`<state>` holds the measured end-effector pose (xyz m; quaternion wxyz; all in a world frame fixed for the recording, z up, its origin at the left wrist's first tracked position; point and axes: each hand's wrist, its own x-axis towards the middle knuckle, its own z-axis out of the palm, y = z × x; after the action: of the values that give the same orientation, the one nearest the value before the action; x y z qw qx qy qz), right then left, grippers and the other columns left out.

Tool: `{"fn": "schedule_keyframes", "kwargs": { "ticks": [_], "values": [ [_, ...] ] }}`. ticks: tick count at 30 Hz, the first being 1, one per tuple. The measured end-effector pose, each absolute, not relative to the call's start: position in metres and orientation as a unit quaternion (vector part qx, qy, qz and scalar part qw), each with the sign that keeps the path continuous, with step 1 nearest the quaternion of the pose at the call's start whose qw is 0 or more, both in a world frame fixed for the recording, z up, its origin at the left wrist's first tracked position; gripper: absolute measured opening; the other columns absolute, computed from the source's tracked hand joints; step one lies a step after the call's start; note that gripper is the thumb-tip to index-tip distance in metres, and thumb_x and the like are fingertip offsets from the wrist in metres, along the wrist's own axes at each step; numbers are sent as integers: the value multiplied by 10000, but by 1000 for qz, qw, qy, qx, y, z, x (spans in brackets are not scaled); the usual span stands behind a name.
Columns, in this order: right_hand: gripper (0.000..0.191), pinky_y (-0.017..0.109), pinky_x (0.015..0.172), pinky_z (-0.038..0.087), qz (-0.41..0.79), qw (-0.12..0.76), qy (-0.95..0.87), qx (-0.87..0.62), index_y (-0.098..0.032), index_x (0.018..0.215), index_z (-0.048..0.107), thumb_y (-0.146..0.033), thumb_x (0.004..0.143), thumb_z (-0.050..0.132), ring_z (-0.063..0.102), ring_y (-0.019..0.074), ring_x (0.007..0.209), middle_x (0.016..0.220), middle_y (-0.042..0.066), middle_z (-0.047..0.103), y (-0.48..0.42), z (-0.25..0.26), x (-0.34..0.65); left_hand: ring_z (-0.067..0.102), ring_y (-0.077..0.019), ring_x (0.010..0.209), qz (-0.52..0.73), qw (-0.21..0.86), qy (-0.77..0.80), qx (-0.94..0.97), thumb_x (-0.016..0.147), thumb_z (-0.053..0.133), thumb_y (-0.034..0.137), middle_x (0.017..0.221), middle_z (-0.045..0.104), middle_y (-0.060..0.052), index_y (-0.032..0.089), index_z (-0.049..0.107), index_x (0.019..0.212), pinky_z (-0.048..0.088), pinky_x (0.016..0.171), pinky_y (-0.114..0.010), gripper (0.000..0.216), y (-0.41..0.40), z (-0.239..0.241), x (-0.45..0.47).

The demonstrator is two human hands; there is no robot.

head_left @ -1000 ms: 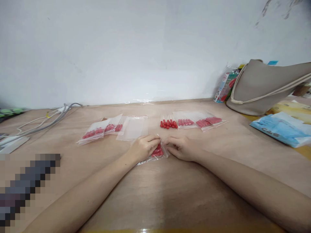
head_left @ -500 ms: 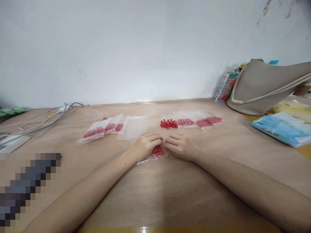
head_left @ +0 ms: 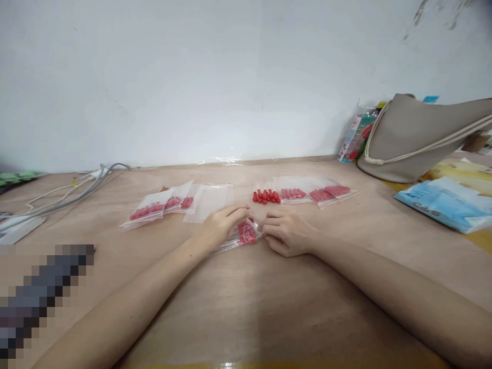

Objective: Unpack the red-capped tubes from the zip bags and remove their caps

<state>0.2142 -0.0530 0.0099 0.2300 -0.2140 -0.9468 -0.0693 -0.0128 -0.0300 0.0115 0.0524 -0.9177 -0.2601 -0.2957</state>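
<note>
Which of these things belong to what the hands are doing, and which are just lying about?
Seemingly part of the job:
the bag between left hand and right hand, with red tips inside
loose red-tipped sticks
filled bags on the left and right
flat transparent bags

Seemingly just lying about:
grey handbag
blue packet
cables

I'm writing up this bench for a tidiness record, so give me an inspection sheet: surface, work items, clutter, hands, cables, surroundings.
Surface: brown tabletop, shadowed at the near right.
Work items: clear bag with red pieces between the hands; loose red-tipped sticks behind; left filled bags; right filled bags; flat clear bags.
Clutter: grey bag and blue packet at right; pixelated dark object at left.
Hands: left hand over the clear bag; right hand at its right edge; grip unclear.
Cables: grey cable, far left.
Surroundings: pale wall behind.
</note>
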Motion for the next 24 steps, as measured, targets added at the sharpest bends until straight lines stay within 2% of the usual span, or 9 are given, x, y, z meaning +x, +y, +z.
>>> {"fn": "schedule_keyframes", "kwargs": {
  "ticks": [3,7,12,16,19,24],
  "values": [
    [176,288,737,407,69,268,-916,-289,-162,870,606,-155,783,453,508,156,793,819,50,602,-54,9,214,579,-140,998,-302,40,-258,-917,881,374,105,1130,585,-52,198,516,1051,483,849,-265,240,-30,9,-13],
    [248,284,751,415,191,339,-839,-380,-184,1000,621,-223,851,426,536,150,809,867,44,641,-48,-1,210,585,-177,995,-263,-37,-322,-909,896,393,233,1106,594,-75,193,456,1145,488,839,-309,260,-46,16,-9],
    [194,241,609,381,224,311,-833,-400,-167,889,633,-240,833,463,515,117,632,733,11,633,-44,-5,203,516,-239,1099,-206,-119,-348,-907,832,501,354,1239,503,-123,182,313,1281,444,910,-387,516,-68,19,-13],
    [177,236,582,357,229,289,-837,-404,-161,785,595,-267,835,462,482,106,599,659,-7,577,-43,-2,202,466,-241,1155,-218,-153,-366,-892,826,510,351,1282,464,-119,185,269,1311,404,960,-400,566,-70,10,-13],
    [171,252,626,395,283,313,-810,-407,-161,830,561,-327,791,542,517,121,679,764,11,586,-43,-3,205,466,-234,1150,-229,-173,-368,-884,824,515,347,1270,475,-100,199,286,1302,399,961,-395,550,-68,8,-11],
    [344,296,734,448,469,349,-742,-329,-175,949,490,-338,699,663,563,142,825,925,33,591,-44,-4,207,487,-223,1105,-232,-180,-363,-884,833,502,318,1237,495,-84,217,305,1289,410,931,-381,507,-69,11,-9]
  ]
}}
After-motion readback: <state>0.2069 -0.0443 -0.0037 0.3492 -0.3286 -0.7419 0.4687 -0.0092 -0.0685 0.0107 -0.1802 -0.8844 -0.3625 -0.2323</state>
